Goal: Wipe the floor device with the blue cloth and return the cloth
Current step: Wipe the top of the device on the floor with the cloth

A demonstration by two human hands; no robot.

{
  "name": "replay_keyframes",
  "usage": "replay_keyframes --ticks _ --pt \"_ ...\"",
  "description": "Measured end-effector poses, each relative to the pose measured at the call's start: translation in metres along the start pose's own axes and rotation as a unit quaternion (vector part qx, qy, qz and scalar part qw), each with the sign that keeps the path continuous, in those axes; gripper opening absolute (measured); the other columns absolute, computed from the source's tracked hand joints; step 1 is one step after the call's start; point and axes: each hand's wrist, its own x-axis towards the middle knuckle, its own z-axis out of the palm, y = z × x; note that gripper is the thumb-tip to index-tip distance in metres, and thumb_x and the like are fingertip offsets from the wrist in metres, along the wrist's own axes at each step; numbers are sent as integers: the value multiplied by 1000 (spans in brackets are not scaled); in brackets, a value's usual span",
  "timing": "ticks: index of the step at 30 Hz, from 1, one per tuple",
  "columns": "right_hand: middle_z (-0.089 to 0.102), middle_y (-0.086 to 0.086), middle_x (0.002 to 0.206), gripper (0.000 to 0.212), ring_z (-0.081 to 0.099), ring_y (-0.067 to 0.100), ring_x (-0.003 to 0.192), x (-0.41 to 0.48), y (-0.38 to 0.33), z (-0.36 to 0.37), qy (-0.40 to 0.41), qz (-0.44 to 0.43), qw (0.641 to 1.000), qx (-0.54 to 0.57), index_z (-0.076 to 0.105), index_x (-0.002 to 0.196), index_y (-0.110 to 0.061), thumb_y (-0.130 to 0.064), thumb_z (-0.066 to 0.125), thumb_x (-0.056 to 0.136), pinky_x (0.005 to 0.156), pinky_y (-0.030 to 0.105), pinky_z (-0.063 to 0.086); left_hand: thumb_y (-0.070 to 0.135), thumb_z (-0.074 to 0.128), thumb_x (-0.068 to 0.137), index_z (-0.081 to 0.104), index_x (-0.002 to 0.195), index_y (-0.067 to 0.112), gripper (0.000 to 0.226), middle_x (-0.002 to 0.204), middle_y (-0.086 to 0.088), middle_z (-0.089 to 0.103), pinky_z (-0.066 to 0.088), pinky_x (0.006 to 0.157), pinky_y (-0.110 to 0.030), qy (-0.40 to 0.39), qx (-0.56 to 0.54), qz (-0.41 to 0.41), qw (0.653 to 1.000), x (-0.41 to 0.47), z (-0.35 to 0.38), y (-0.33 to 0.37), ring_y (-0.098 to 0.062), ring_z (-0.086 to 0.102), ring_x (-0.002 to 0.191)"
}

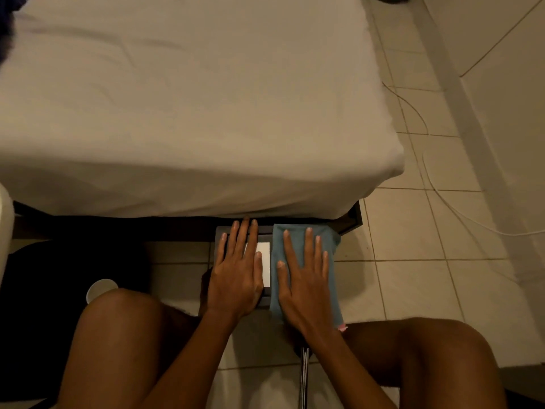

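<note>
A flat dark floor device (263, 231) with a white rectangular panel lies on the tiles at the foot of the bed. The blue cloth (331, 243) is spread over its right half. My right hand (303, 278) presses flat on the cloth with fingers spread. My left hand (239, 270) rests flat on the device's left half, fingers apart, partly covering the white panel. Neither hand grips anything.
A bed with a white sheet (188, 113) fills the upper view, its dark frame (354, 216) just beyond the device. A white cup (98, 287) stands by my left knee. White cables (442, 196) run over the tiled floor at right. A metal pole (304, 376) stands between my knees.
</note>
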Motion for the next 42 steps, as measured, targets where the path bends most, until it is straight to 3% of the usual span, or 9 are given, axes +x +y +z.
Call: replay_keyframes --ticks 5,10,17,20,25,30,35,39,42 --pt "-11 2 168 60 -12 21 154 32 7 -5 0 4 1000 -3 -4 158 -39 -51 19 104 125 47 -1 35 15 103 4 158 17 59 167 -3 6 7 125 -38 7 2 6 1000 1 0 1 -17 0 154" --pt "-9 4 168 60 -10 20 155 -3 1 1 4 9 1000 11 -1 159 -35 -54 7 102 125 46 -1 37 13 103 4 158 16 59 167 -4 6 9 124 -40 4 -3 4 1000 0 -1 1 -17 0 154" --pt "-9 5 168 61 -9 20 155 18 10 -3 7 2 1000 -10 -3 159 -34 -51 16 104 125 47 2 35 16 103 5 158 17 59 167 -4 8 16 124 -43 3 4 5 1000 0 -1 2 -18 2 154" --pt "-4 7 168 62 -3 22 155 -2 6 6 10 12 1000 -19 3 160 -28 -50 19 104 125 50 8 36 15 103 3 158 17 60 167 -3 5 12 124 -41 1 -1 4 1000 0 -1 1 -17 1 154" --pt "-13 4 167 63 -12 19 154 32 15 -8 -2 -8 1000 -12 -6 158 -35 -52 19 104 126 46 1 35 18 103 5 158 17 60 166 -4 6 11 124 -41 8 10 5 1000 0 0 2 -18 1 154" --pt "-8 6 168 63 -7 21 155 -5 8 0 2 3 1000 -21 -1 160 -29 -53 12 103 125 48 5 35 19 102 6 158 16 60 166 -5 7 10 125 -41 4 15 4 1000 0 2 0 -19 3 154" --pt "-10 4 168 63 -10 20 155 25 15 -11 7 -2 1000 -11 -2 159 -33 -49 24 105 125 47 1 34 22 103 5 158 17 60 166 -5 8 6 125 -39 5 15 5 1000 1 2 1 -19 1 154" --pt "-1 10 168 64 -2 25 155 -14 -1 5 26 44 998 -43 5 160 -24 -50 21 103 125 49 5 34 20 102 9 158 15 59 166 -8 13 10 125 -41 10 21 8 1000 0 1 1 -20 5 154" --pt "-3 10 168 62 -3 25 155 8 1 4 22 22 999 -35 3 160 -26 -48 19 104 125 50 6 36 16 102 8 158 16 59 166 -6 10 9 125 -41 11 21 13 1000 -1 4 0 -19 3 154"
